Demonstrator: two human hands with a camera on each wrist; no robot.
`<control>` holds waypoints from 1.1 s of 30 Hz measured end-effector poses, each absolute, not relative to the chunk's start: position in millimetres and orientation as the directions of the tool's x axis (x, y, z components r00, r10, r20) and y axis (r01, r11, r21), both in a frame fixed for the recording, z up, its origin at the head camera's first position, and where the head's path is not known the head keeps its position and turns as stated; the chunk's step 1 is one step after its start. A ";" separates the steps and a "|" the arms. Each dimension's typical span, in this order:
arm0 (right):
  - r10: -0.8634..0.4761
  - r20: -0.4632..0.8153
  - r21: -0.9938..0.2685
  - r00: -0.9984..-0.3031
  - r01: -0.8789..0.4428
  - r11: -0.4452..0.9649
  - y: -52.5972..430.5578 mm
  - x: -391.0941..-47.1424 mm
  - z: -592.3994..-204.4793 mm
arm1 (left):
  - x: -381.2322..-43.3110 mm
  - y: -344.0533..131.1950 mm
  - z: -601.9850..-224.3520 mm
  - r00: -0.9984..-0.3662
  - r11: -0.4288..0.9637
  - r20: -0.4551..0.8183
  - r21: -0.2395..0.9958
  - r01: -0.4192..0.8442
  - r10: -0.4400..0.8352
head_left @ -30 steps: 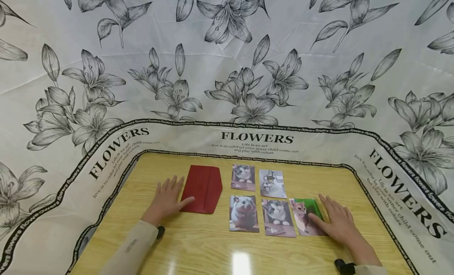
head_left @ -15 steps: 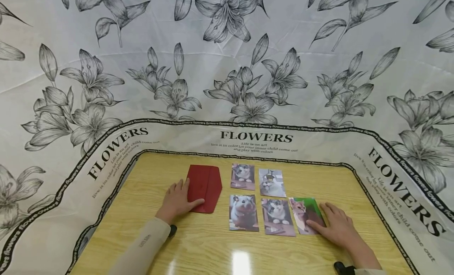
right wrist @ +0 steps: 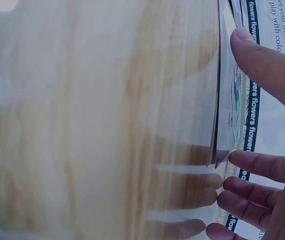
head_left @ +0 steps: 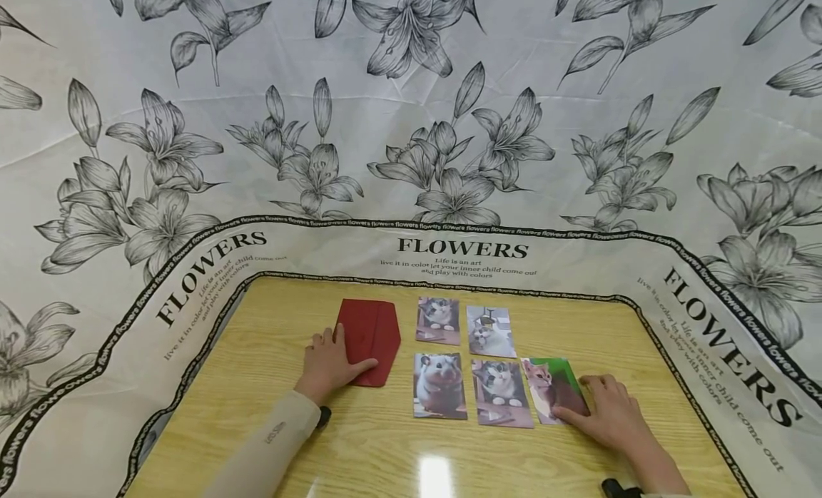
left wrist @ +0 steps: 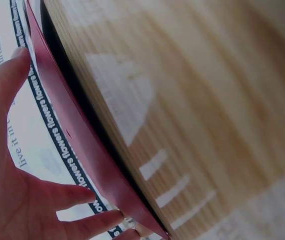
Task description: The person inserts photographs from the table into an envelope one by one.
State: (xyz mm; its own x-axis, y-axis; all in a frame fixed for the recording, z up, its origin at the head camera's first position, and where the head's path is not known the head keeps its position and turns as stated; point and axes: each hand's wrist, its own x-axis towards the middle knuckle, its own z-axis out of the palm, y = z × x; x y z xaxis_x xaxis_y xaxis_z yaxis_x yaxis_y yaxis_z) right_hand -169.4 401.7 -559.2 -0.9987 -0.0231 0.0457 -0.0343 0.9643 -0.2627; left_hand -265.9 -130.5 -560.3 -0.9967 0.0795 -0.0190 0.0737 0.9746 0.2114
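Note:
A dark red envelope (head_left: 367,327) lies flat at the left of the wooden table. My left hand (head_left: 326,362) touches it, index finger at its left edge and thumb across its near part. Seen edge-on in the left wrist view, the envelope (left wrist: 77,130) runs between thumb and fingers. At the right, the rightmost photo card (head_left: 557,384) shows a ginger kitten against green. My right hand (head_left: 611,411) rests beside this card, thumb over its near right corner, fingertips along its right side. The right wrist view shows those fingertips (right wrist: 215,199) down on the glossy tabletop.
Two grey-and-white cat cards (head_left: 502,392) (head_left: 439,319), a hamster card (head_left: 439,386) and a white-cat card (head_left: 491,332) lie between my hands. Flower-printed cloth (head_left: 462,259) borders the table (head_left: 359,441). Light glares near the front.
My left hand has slid right onto the envelope's left edge, its fingers drawing in. My right hand's fingers have bent and drawn back slightly beside the kitten card. The cards and envelope stay put.

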 end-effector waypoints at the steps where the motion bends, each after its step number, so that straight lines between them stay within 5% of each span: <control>1: -0.021 0.049 -0.267 -0.999 -0.033 0.963 401.0 -169.0 -558.7 | -265.7 -129.3 -560.4 -0.997 0.976 -0.012 0.205 0.074 0.078; 16: 0.057 -0.030 -0.319 -0.998 0.064 0.945 399.4 -171.9 -556.8 | -271.6 -125.0 -567.1 -0.999 0.990 0.026 0.135 0.037 0.034; 33: 0.075 -0.162 -0.429 -0.984 0.138 0.893 393.9 -168.1 -551.0 | -269.3 -123.8 -555.0 -0.999 0.968 0.038 0.250 -0.020 -0.030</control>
